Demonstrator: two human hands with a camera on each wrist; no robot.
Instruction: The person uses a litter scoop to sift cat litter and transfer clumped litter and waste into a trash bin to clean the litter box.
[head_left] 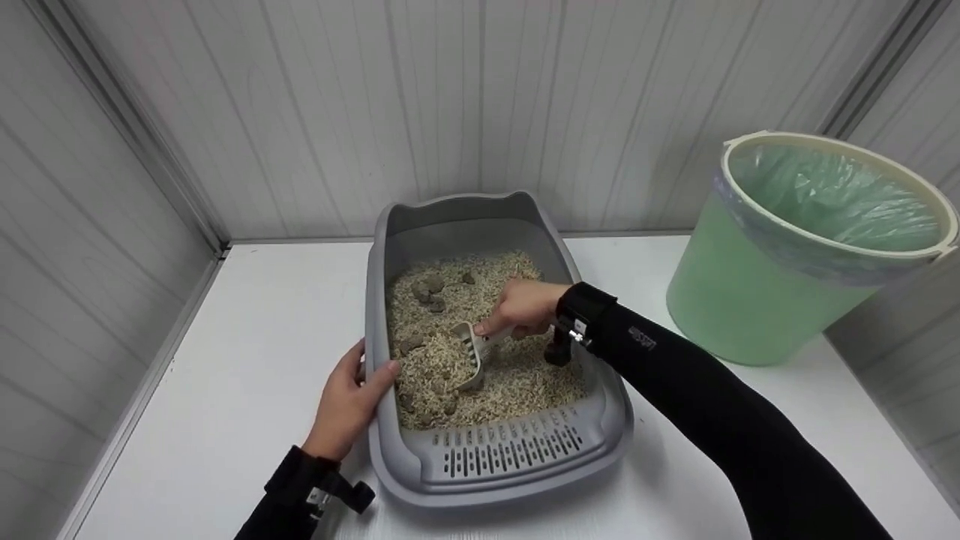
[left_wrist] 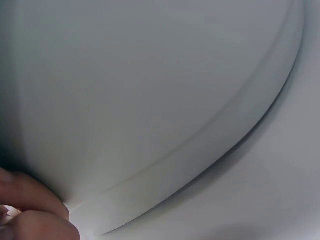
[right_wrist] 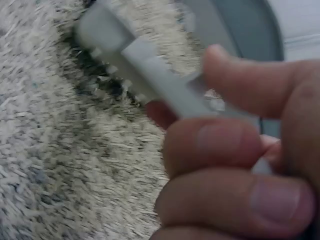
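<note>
Scoop [head_left: 471, 352] is gripped by right hand [head_left: 521, 306], fingers [right_wrist: 235, 200] curled on the handle, blade dug into litter [head_left: 517, 382]. Litter box [head_left: 495, 469] on the bench [head_left: 240, 360] is steadied by left hand [head_left: 346, 401], thumb hooked over the rim. Lined bin [head_left: 810, 247] stands near.

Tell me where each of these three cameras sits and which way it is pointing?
Head: worn on the head, looking down at the grey plastic litter tray, green lined bin, both hands and black sleeves.
Left wrist: faces the tray's smooth outer wall; left hand's fingertips show.
Right wrist: faces the litter; right hand grips the pale plastic scoop.
Head and right wrist share scoop and litter.
</note>
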